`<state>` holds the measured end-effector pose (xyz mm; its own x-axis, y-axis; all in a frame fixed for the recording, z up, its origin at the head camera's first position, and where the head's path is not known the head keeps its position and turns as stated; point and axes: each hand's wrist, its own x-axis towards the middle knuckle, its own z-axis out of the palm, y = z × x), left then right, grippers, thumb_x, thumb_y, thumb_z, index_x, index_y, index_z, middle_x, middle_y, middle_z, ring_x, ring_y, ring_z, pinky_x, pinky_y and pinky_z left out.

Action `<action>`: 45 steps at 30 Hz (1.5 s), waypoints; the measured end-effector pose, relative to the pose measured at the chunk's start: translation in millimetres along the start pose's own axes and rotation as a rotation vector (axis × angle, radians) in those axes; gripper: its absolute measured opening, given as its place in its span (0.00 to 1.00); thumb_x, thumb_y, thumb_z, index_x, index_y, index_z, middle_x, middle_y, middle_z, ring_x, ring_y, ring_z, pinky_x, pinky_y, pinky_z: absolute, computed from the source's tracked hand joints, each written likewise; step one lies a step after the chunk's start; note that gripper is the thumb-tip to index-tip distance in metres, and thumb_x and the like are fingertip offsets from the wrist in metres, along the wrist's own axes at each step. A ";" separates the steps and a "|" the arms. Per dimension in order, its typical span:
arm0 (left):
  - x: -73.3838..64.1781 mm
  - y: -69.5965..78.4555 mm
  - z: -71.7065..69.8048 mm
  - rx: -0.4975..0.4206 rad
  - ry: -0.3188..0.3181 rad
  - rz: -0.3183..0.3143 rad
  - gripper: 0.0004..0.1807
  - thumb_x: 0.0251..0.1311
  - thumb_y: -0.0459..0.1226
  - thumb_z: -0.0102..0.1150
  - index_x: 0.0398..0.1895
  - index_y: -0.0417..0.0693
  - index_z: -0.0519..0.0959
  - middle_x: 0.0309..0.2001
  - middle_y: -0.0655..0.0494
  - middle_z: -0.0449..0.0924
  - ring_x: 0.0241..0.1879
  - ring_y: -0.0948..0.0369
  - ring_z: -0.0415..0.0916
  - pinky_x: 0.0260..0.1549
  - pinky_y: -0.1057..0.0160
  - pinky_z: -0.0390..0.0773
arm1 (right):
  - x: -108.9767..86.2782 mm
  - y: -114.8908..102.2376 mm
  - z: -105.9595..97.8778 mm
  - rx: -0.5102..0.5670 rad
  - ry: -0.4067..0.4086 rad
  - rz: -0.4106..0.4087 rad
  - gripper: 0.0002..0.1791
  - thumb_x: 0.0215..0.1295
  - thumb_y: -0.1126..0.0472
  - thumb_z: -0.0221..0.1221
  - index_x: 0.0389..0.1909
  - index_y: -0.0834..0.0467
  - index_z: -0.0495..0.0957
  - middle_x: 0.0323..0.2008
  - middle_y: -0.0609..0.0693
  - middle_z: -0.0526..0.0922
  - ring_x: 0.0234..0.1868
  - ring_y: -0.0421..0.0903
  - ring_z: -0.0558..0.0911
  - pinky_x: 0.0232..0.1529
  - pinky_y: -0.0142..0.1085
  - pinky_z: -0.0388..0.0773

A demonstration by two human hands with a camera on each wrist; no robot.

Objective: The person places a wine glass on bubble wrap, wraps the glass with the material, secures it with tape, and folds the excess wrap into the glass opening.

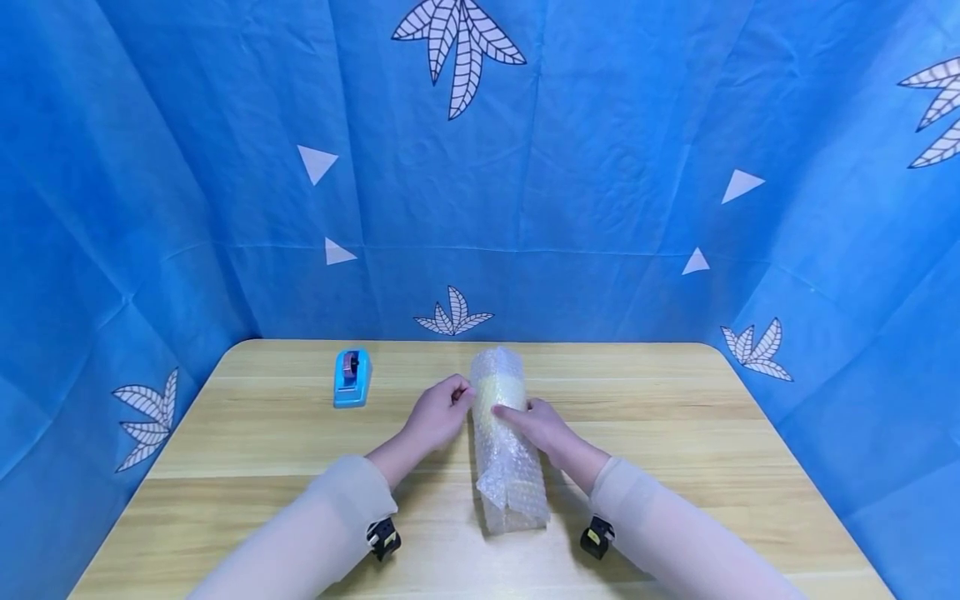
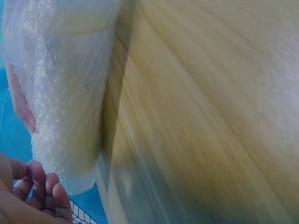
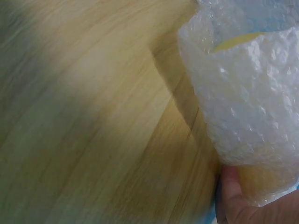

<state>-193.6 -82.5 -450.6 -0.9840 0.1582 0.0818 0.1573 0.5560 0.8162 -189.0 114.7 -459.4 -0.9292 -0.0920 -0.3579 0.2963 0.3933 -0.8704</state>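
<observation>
A long roll of bubble wrap (image 1: pixel 510 458) lies on the table, pointing away from me, with a pale yellow, rounded thing showing through it. My right hand (image 1: pixel 540 427) grips the roll from the right, thumb on top; its fingers go out of sight down that side. At the roll's left edge, toward the far end, is my left hand (image 1: pixel 441 410). Its fingers are curled, and thumb and index tip meet right beside the wrap (image 2: pixel 70 107); nothing shows between them. The roll's near end gapes in the right wrist view, with a yellow edge (image 3: pixel 238 41) inside.
A blue tape dispenser (image 1: pixel 352 379) stands at the back left of the wooden table (image 1: pixel 675 400). Blue cloth (image 1: pixel 600 150) with leaf prints hangs behind and along both sides. Each sleeve has a small black device near its cuff.
</observation>
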 end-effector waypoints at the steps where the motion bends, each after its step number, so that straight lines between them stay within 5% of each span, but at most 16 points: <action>1: 0.1 0.3 0.6 -0.002 -0.006 0.004 0.08 0.74 0.40 0.52 0.39 0.48 0.79 0.29 0.58 0.75 0.29 0.60 0.70 0.33 0.61 0.76 | 0.0 -0.2 0.1 -0.004 0.001 -0.001 0.45 0.60 0.39 0.66 0.64 0.71 0.67 0.48 0.60 0.80 0.45 0.53 0.82 0.52 0.50 0.80; 19: 12.3 11.1 8.6 0.018 -0.123 0.043 0.07 0.75 0.41 0.50 0.37 0.52 0.76 0.30 0.57 0.74 0.29 0.60 0.71 0.31 0.61 0.76 | 0.5 1.0 0.4 -0.026 0.017 -0.013 0.44 0.60 0.39 0.65 0.62 0.71 0.69 0.49 0.60 0.80 0.47 0.54 0.81 0.54 0.51 0.79; 34: 27.1 27.9 3.9 0.160 -0.218 0.040 0.09 0.72 0.41 0.49 0.34 0.52 0.76 0.29 0.58 0.77 0.26 0.60 0.72 0.30 0.61 0.76 | 0.4 2.1 0.2 -0.028 0.020 -0.038 0.44 0.61 0.41 0.65 0.63 0.73 0.68 0.52 0.62 0.79 0.49 0.55 0.80 0.56 0.53 0.77; 45: 34.9 34.4 -1.8 0.207 -0.238 0.018 0.12 0.64 0.37 0.53 0.20 0.50 0.72 0.24 0.58 0.71 0.24 0.61 0.68 0.26 0.64 0.70 | -0.7 -0.2 0.9 -0.033 0.027 -0.022 0.44 0.61 0.39 0.65 0.62 0.71 0.69 0.50 0.60 0.80 0.48 0.54 0.80 0.54 0.51 0.78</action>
<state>-222.7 -59.3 -418.6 -0.9374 0.3430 -0.0611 0.2123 0.7015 0.6803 -188.2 113.9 -459.3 -0.9413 -0.0760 -0.3289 0.2687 0.4210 -0.8663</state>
